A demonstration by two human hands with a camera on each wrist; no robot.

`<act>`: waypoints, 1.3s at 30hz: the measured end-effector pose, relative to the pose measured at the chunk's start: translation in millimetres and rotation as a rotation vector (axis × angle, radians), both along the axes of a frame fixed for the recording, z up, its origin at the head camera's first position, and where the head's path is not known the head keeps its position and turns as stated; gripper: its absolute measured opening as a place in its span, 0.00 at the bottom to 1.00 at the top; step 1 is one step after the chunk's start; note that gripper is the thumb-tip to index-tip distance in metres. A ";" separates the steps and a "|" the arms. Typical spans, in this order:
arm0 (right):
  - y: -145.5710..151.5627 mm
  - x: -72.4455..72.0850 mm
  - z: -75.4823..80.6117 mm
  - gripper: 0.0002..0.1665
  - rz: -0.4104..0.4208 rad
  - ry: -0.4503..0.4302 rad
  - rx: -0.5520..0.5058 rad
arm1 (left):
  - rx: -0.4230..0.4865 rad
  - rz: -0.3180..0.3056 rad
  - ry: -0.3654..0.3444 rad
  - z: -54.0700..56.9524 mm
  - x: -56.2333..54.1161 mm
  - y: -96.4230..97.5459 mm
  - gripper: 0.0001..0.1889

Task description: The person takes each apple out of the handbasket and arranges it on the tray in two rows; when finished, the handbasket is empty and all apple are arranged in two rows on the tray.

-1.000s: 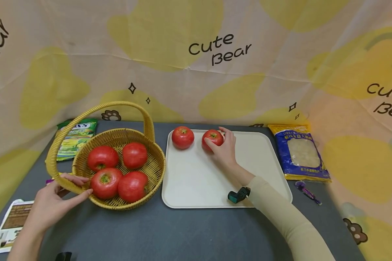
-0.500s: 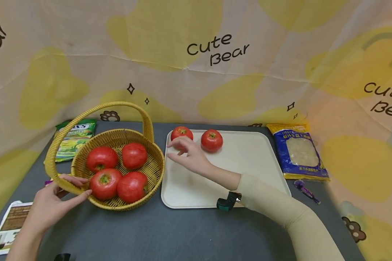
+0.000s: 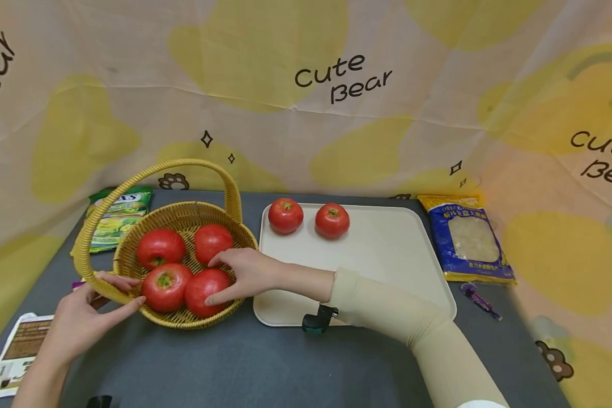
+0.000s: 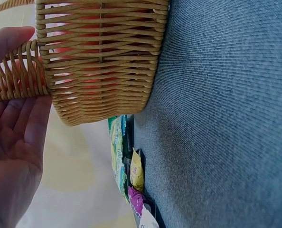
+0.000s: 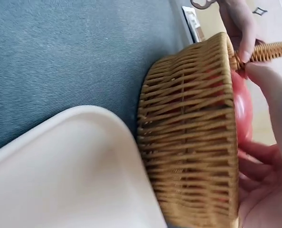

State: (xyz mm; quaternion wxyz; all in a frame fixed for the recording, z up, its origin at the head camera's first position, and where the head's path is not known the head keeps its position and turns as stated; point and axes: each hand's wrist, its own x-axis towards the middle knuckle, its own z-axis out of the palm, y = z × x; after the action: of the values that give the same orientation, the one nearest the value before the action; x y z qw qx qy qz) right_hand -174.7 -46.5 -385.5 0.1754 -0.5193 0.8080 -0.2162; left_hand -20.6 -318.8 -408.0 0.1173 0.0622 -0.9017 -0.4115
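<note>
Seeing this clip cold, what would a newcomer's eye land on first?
Probably the four red apples in the wicker basket on the left, the right hand curved round the near right one and the left hand gripping the handle. Next, two more apples along the white tray's far edge.

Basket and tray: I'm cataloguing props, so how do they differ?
The basket is round, woven and tan; the tray is rectangular, smooth and whitish. The basket has a tall handle, gripped by the left hand; the tray has none. The basket shows four apples, the tray two. Both hold apples.
</note>
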 end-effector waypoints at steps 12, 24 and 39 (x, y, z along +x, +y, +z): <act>-15.2 13.2 -4.5 0.45 -0.118 0.133 0.246 | -0.011 -0.015 0.015 0.8 -2.9 4.8 0.16; 25.2 6.9 -3.5 0.47 -0.262 -0.161 -0.274 | -0.015 -0.014 -0.007 0.7 -5.2 5.4 0.17; 148.3 -37.9 -0.9 0.50 -0.770 -0.391 -0.541 | -0.017 -0.042 0.036 1.3 1.7 4.0 0.19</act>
State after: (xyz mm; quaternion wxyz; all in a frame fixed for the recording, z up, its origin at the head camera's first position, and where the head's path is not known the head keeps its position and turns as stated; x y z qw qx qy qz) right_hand -212.5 101.8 -386.4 0.0902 -0.1604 0.8079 -0.5599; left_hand -18.9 -314.7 -406.7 0.1254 0.0346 -0.9040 -0.4072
